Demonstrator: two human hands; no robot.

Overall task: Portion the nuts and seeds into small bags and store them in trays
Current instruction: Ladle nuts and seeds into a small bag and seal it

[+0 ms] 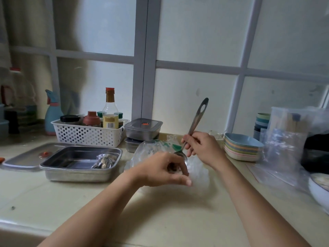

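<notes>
Spillage risk: my right fingers [189, 139] clamp the spoon [195, 120] over the bag [198, 168] my left fingers [182, 167] pinch open; a slack mouth scatters it across the bench [160, 202].

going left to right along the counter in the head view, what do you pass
tray lid → open steel tray → left hand gripping a small bag → right hand holding a spoon → stack of plates → clear plastic bags

Hands [203, 147] w/ spoon [195, 120], small bag [198, 169]
</notes>
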